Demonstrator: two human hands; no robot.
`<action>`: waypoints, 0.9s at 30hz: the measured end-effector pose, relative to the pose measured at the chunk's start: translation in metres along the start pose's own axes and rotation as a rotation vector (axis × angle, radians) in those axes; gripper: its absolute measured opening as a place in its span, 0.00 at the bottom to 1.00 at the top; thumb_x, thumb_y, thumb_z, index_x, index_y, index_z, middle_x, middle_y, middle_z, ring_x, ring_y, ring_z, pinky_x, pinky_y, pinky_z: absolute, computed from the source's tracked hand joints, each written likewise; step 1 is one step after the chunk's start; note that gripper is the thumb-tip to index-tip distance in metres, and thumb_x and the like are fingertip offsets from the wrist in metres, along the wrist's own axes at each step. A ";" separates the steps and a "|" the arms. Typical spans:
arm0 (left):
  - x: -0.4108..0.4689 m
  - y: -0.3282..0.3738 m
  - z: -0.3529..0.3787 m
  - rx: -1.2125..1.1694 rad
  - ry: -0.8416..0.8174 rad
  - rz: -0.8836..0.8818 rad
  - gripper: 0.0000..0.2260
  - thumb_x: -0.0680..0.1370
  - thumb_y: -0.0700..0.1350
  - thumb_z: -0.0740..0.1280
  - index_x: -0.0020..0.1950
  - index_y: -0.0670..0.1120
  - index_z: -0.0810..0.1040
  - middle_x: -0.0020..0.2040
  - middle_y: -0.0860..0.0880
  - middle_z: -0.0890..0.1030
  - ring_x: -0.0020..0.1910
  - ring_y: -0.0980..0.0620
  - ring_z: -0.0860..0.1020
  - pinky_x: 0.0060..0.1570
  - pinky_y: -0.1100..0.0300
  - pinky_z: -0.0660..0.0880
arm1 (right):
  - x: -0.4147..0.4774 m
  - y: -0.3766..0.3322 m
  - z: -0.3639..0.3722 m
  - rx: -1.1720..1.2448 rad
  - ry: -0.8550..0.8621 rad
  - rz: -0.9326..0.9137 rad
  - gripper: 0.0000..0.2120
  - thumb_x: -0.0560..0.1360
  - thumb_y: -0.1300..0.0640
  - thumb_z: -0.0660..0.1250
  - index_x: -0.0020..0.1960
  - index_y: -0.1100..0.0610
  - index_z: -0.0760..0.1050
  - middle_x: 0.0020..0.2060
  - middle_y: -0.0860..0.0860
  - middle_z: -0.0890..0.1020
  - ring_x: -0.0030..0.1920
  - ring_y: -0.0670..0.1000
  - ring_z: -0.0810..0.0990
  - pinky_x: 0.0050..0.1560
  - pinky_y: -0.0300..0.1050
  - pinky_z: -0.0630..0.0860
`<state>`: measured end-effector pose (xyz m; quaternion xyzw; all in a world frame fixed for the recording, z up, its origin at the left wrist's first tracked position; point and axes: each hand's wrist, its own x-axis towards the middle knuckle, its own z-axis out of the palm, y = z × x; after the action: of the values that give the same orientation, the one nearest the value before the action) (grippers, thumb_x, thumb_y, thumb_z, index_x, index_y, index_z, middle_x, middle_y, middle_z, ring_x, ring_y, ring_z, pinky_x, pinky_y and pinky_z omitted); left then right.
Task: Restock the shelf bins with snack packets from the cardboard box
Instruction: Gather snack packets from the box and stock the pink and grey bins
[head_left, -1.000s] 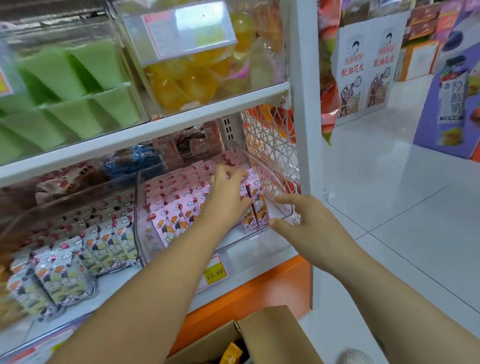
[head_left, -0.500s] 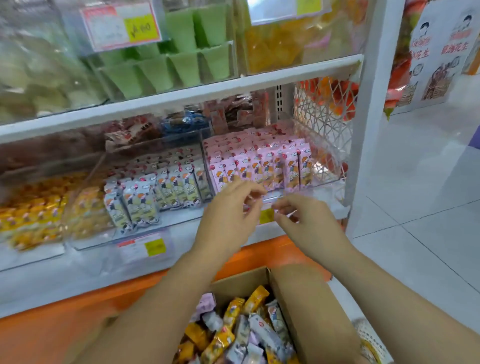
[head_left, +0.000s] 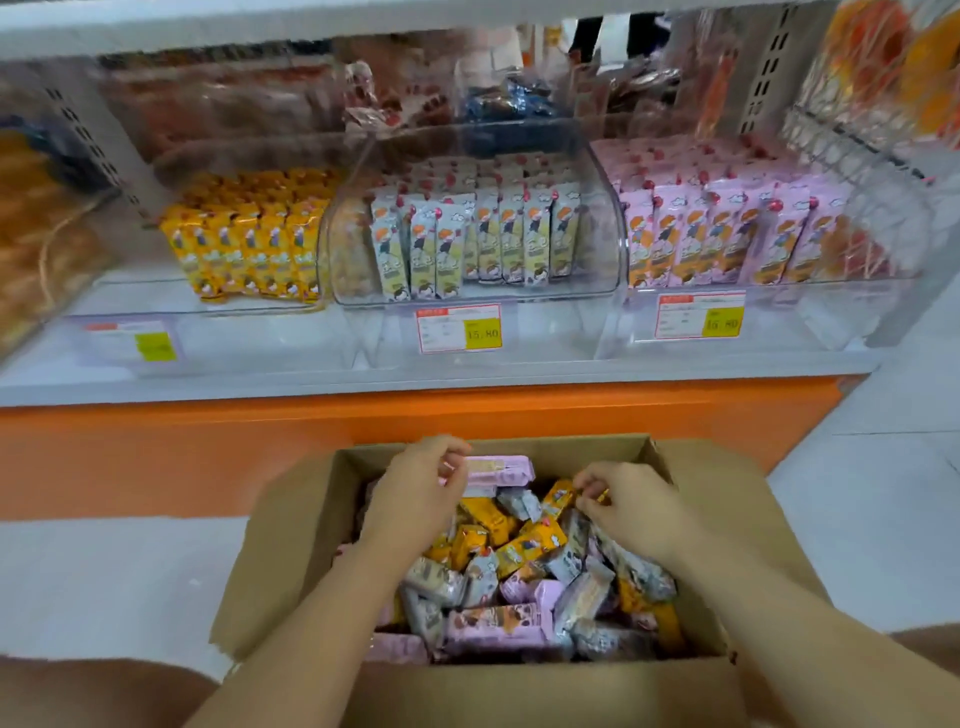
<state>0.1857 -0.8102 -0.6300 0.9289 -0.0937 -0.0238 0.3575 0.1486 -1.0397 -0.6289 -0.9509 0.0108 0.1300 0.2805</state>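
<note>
- White floor tiles (head_left: 883, 519) fill the lower left and right of the frame. An orange base panel (head_left: 156, 452) runs across the middle, under a white shelf (head_left: 363, 382).
- 3 clear bins stand side by side on the shelf. The left bin (head_left: 260, 338) holds yellow packets, the centre bin (head_left: 609, 260) holds white-and-green packets, and the right bin (head_left: 831, 317) holds pink packets. The packets stand upright in rows.
- Price tags (head_left: 460, 328) are fixed to the bin fronts.
- The cardboard box (head_left: 291, 545) sits open on the floor at lower centre, just in front of the base panel, with its flaps folded outward. Loose packets (head_left: 519, 571) in yellow, pink and grey fill it in a mixed pile.
- The left hand (head_left: 415, 499) is inside the box near the far wall. Its fingers are curled and pinch the end of a pink packet (head_left: 504, 467).
- The right hand (head_left: 634, 504) is over the right side of the pile. Its fingers are curled and pinch the edge of a yellow packet (head_left: 558, 496). The contact point is partly hidden.
</note>
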 end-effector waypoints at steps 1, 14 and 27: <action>-0.001 -0.014 0.003 0.017 -0.028 -0.050 0.08 0.78 0.43 0.65 0.57 0.50 0.78 0.52 0.52 0.80 0.48 0.55 0.77 0.52 0.56 0.76 | 0.003 0.001 0.006 -0.020 -0.042 0.007 0.13 0.78 0.55 0.63 0.61 0.53 0.76 0.53 0.49 0.81 0.50 0.49 0.79 0.47 0.38 0.72; -0.001 -0.090 0.033 0.162 -0.232 -0.189 0.13 0.78 0.47 0.66 0.63 0.50 0.75 0.61 0.50 0.75 0.60 0.49 0.74 0.64 0.52 0.69 | 0.059 -0.003 0.069 0.033 -0.020 -0.050 0.28 0.77 0.56 0.64 0.74 0.55 0.60 0.71 0.54 0.66 0.71 0.54 0.64 0.70 0.48 0.63; -0.015 -0.053 0.030 0.222 -0.375 -0.055 0.14 0.80 0.48 0.62 0.65 0.52 0.73 0.63 0.56 0.74 0.54 0.55 0.74 0.55 0.63 0.69 | 0.072 -0.015 0.087 -0.100 0.129 -0.151 0.11 0.74 0.53 0.69 0.54 0.52 0.73 0.53 0.48 0.73 0.54 0.50 0.69 0.43 0.41 0.70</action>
<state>0.1762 -0.7882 -0.6882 0.9441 -0.1351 -0.1954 0.2284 0.1983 -0.9767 -0.7091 -0.9683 -0.0495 0.0476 0.2402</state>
